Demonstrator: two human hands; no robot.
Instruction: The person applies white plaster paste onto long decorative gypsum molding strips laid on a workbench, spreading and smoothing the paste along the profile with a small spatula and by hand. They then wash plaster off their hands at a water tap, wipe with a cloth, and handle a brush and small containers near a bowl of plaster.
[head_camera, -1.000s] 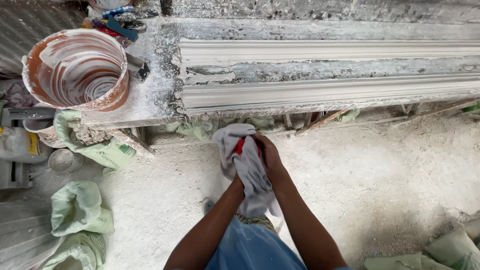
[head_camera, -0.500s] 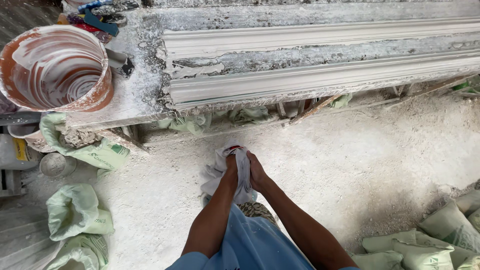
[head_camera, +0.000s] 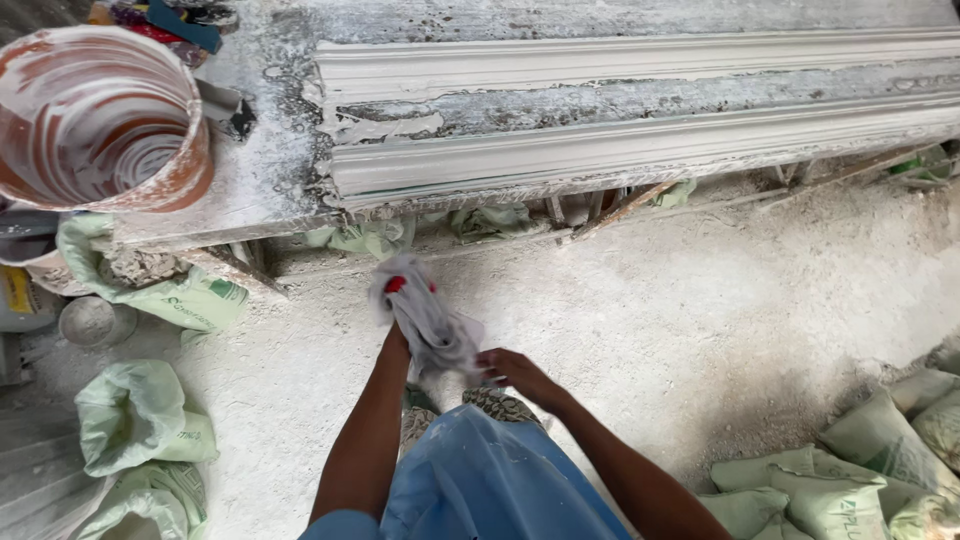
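Down low, a crumpled grey-white cloth with a red patch (head_camera: 425, 320) hangs above the dusty white floor (head_camera: 700, 330), just in front of the workbench. The left hand (head_camera: 398, 312) is closed around the cloth's upper part, mostly wrapped in it. The right hand (head_camera: 515, 372) is loosely open, its fingers (head_camera: 490, 358) touching the cloth's lower edge. Beyond them, long white plaster cornice mouldings (head_camera: 640, 150) lie on the plaster-crusted bench (head_camera: 250, 190), beside a round orange bucket streaked with white (head_camera: 95, 115). Pale green sacks (head_camera: 140, 430) lie on the floor at the left.
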